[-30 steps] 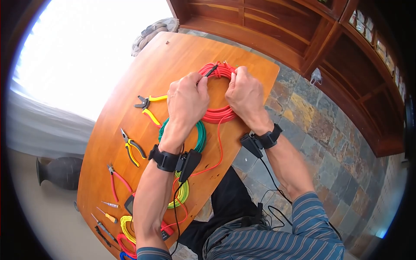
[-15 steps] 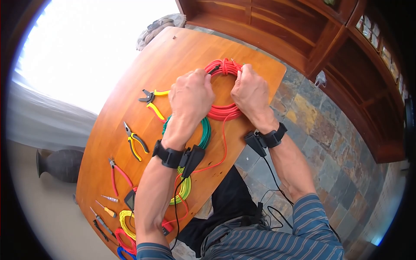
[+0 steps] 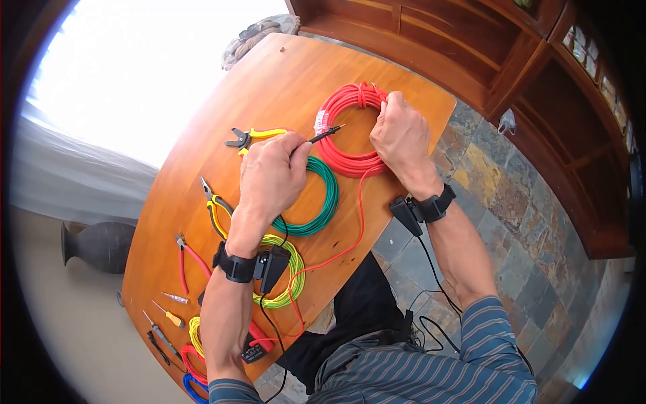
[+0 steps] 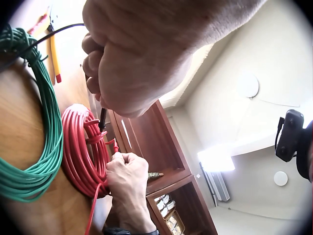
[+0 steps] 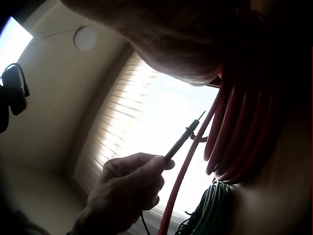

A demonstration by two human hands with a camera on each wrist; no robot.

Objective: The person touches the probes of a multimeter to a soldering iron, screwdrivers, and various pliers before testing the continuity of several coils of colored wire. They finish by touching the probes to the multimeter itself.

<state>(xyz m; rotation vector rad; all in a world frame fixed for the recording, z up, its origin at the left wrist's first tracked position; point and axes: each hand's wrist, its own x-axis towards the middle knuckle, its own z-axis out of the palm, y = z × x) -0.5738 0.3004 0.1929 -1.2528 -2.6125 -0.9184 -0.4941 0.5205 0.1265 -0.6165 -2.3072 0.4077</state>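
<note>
In the head view my left hand (image 3: 272,172) pinches a black test probe (image 3: 325,134), its bare metal tip pointing toward the inside of a red wire coil (image 3: 350,165). The right wrist view shows this black probe (image 5: 181,143) between thumb and fingers. My right hand (image 3: 405,138) is at the coil's right side. Seen from the left wrist, its fingertips pinch a small red piece (image 4: 116,147) that looks like a red test probe, mostly hidden by the hand. A thin red lead (image 3: 361,215) runs from beneath this hand toward a red-and-black meter (image 3: 254,351), partly behind my left forearm.
Green (image 3: 330,209) and yellow-green (image 3: 296,269) wire coils lie nearer me. Along the left are wire strippers (image 3: 239,139), long-nose pliers (image 3: 210,195), red-handled cutters (image 3: 182,259) and screwdrivers (image 3: 171,316). The wooden table (image 3: 303,60) ends just right of the red coil.
My left hand has drawn back from the top of the red coil toward me and to the left, bringing the black probe and its tip into sight. My right hand stays at the coil.
</note>
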